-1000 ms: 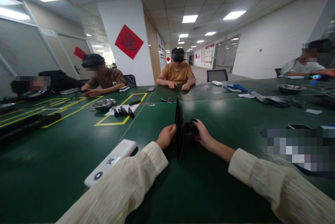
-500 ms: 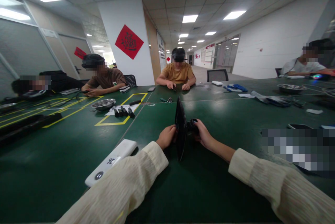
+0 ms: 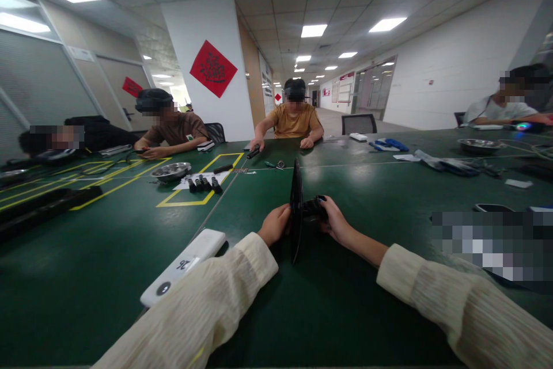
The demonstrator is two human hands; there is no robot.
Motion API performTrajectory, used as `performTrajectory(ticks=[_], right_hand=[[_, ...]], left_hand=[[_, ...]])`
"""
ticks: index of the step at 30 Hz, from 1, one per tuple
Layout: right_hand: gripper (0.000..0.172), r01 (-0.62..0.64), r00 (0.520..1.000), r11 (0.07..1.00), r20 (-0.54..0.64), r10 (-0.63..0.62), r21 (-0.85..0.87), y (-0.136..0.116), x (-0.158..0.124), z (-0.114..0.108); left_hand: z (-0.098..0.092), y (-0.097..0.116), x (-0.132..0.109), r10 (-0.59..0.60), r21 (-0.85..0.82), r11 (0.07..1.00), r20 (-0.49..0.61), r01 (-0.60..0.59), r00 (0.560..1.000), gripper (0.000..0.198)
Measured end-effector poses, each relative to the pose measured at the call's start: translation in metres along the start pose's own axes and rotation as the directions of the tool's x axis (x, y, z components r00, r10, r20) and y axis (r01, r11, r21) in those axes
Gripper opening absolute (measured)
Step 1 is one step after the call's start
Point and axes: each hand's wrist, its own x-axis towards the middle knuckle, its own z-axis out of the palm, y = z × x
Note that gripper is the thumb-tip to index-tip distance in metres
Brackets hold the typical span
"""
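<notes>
Black panel (image 3: 296,208) edge-on again, left fingers (image 3: 283,216) half-hidden

There over the green bench (image 3: 358,311), the left grip (image 3: 275,225) holds a thin black panel (image 3: 296,219) upright, the right grip (image 3: 337,223) a dark piece (image 3: 311,208) beside it

The left sleeve (image 3: 190,305) and right sleeve (image 3: 475,305) are matching, both showing a pale cream colour. Fine lines are running lengthwise through the cloth, giving it a lightly ribbed, crinkled look, and soft folds are gathering along each one. Both are ending in broad cuffs, which are looking smoother and wide at the opening. The left cuff (image 3: 256,259) is lying close to the wrist; the right cuff (image 3: 394,272) is sitting higher, leaving a stretch of right forearm (image 3: 368,249) uncovered. A thin yellow streak (image 3: 197,356) is marking the left sleeve low down. Left hand (image 3: 275,225) and right hand (image 3: 340,224) are showing bare.
</notes>
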Motion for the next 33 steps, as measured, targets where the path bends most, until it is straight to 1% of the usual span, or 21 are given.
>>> performTrajectory(ticks=[7,13,18,23,28,30,33], right_hand=[[0.023,0.009,1.000,1.000,-0.006,-0.009,0.007,0.000,0.001,0.000],[0.024,0.012,1.000,1.000,0.007,-0.012,0.011,0.002,0.002,-0.001],[0.023,0.007,1.000,1.000,0.018,-0.007,0.008,0.003,0.003,-0.003],[0.023,0.006,1.000,1.000,0.030,-0.006,0.007,0.003,0.003,-0.003],[0.020,0.001,1.000,1.000,0.008,-0.001,0.003,0.000,0.001,-0.001],[0.021,0.007,1.000,1.000,0.001,-0.007,0.002,-0.001,0.000,0.000],[0.022,-0.003,1.000,1.000,0.005,0.003,0.002,0.000,0.000,0.000]], left_hand=[[0.001,0.003,0.000,-0.053,-0.024,0.998,-0.001,0.053,0.999,0.034],[0.001,-0.001,0.001,-0.054,-0.022,0.998,-0.023,0.053,0.998,0.035],[0.001,0.004,0.000,-0.106,-0.031,0.994,-0.009,0.105,0.994,0.039],[0.000,0.006,0.000,-0.133,0.017,0.991,-0.015,0.133,0.991,0.043],[0.001,0.007,-0.001,-0.152,0.034,0.988,-0.043,0.153,0.987,0.043],[0.002,0.008,-0.002,-0.145,0.046,0.988,-0.057,0.147,0.988,0.040],[0.002,0.009,-0.002,-0.103,0.086,0.990,-0.070,0.108,0.992,0.038]])
